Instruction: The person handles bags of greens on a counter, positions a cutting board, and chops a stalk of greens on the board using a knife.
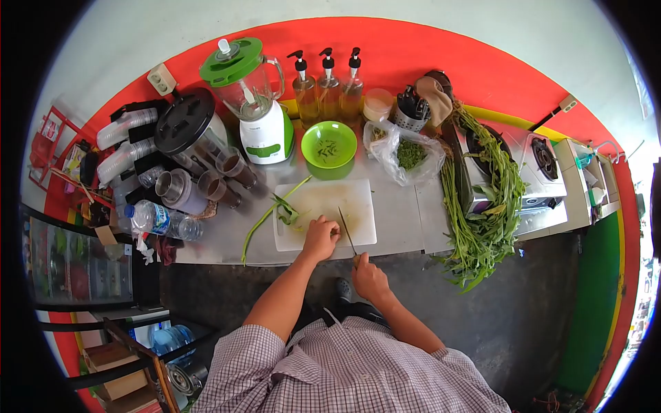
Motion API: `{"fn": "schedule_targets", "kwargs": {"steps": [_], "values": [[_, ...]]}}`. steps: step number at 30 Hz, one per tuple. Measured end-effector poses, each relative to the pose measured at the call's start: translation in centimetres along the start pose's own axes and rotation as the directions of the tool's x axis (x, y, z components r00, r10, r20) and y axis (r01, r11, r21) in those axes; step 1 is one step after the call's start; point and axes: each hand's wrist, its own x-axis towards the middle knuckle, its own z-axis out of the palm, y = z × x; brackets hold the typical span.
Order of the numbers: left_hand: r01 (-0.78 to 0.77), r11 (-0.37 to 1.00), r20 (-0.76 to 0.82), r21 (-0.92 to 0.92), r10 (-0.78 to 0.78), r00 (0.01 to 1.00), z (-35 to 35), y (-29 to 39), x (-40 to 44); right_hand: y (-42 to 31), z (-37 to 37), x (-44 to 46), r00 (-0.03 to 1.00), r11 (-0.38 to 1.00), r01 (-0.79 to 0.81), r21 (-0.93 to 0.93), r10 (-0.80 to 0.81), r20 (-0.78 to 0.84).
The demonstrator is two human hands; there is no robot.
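My right hand is closed around the handle of a knife, whose blade slants over the right part of a white cutting board. To the left of the blade, my left hand rests on the board with its fingers curled together. Whatever those fingers hold is hidden. A long green stem with leaves lies across the board's left edge and onto the counter. Small green bits are on the board near my left hand. Behind it stands a green bowl with cut green pieces inside.
A blender and several pump bottles line the wall. On the right, a plastic bag of chopped greens sits before a stove draped with leafy stalks. Cups and a water bottle crowd the left.
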Motion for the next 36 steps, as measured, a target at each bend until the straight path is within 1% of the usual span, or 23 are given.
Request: {"fn": "schedule_targets", "kwargs": {"steps": [1, 4, 5, 7, 11, 13, 14, 16, 17, 19, 20, 22, 26, 29, 31, 32, 34, 36], "values": [[0.018, 1.0, 0.021, 0.002, -0.018, 1.0, 0.1, 0.0, 0.2, 0.1, -0.1, 0.3, 1.0, 1.0, -0.002, -0.019, 0.003, 0.026], [0.034, 0.999, 0.044, 0.027, -0.035, 0.998, 0.4, -0.6, 0.9, 0.3, -1.1, 0.2, 0.999, 0.996, 0.017, -0.086, -0.014, 0.035], [0.038, 0.999, 0.04, 0.027, -0.039, 0.998, 0.6, -0.7, 0.7, 0.2, -1.5, -0.3, 0.999, 0.996, 0.021, -0.088, -0.018, 0.038], [0.104, 0.995, 0.007, -0.002, -0.104, 0.995, 0.3, -0.2, 0.9, -0.3, -2.3, -0.8, 0.997, 0.991, -0.002, -0.136, 0.013, 0.077], [0.13, 0.991, 0.04, 0.0, -0.13, 0.991, -0.1, 0.1, 1.6, -0.7, -1.5, -1.0, 0.995, 0.99, -0.023, -0.137, 0.036, 0.098], [0.184, 0.983, 0.099, 0.011, -0.184, 0.978, -0.4, 0.4, 1.9, -0.7, -0.5, -0.2, 0.997, 0.983, 0.028, -0.179, -0.016, 0.069], [0.184, 0.983, 0.106, 0.011, -0.184, 0.977, -0.4, 0.5, 1.8, -0.3, -0.2, 0.1, 0.997, 0.984, 0.023, -0.177, -0.01, 0.07], [0.191, 0.982, 0.057, -0.013, -0.189, 0.98, 0.1, 0.1, 1.7, -0.5, -1.0, 0.9, 0.997, 0.979, 0.055, -0.198, -0.042, 0.071], [0.189, 0.982, 0.057, -0.015, -0.188, 0.981, 0.2, 0.1, 1.7, -0.6, -1.5, 0.6, 0.997, 0.978, 0.054, -0.2, -0.041, 0.069], [0.158, 0.988, 0.048, -0.002, -0.157, 0.986, 0.3, -0.2, 1.7, -1.3, -3.0, 0.1, 0.992, 0.978, 0.052, -0.204, -0.028, 0.122], [0.153, 0.988, 0.044, 0.003, -0.152, 0.987, 0.3, -0.3, 1.7, -1.5, -2.9, 0.0, 0.993, 0.978, 0.055, -0.202, -0.032, 0.116], [0.159, 0.987, 0.01, -0.021, -0.159, 0.987, 0.5, -0.3, 1.5, -1.6, -2.1, -0.7, 0.991, 0.981, -0.008, -0.195, 0.033, 0.128], [0.129, 0.991, -0.009, -0.028, -0.13, 0.992, 0.5, -0.2, 1.1, -0.6, 0.0, 0.9, 0.996, 0.979, 0.014, -0.203, 0.004, 0.087], [0.134, 0.99, -0.002, -0.051, -0.135, 0.991, 0.3, -0.1, 1.1, -0.6, -1.2, 2.2, 0.996, 0.989, 0.001, -0.148, 0.012, 0.09], [0.097, 0.994, -0.048, -0.056, -0.1, 0.994, 0.7, -0.6, 0.9, -0.8, -2.0, 1.7, 0.993, 0.98, 0.038, -0.197, -0.015, 0.118], [0.09, 0.995, -0.046, -0.053, -0.092, 0.995, 1.0, -0.8, 0.8, -0.9, -1.8, 1.3, 0.994, 0.981, 0.034, -0.193, -0.012, 0.111], [0.044, 0.995, -0.1, -0.088, -0.053, 0.994, 1.0, -0.8, 0.6, -1.0, -0.8, 0.3, 0.996, 0.961, 0.045, -0.273, -0.024, 0.081], [0.029, 0.997, -0.086, -0.077, -0.035, 0.996, 0.7, -0.8, 0.8, -1.3, 0.1, 0.6, 0.998, 0.956, 0.026, -0.292, -0.01, 0.057]]}}
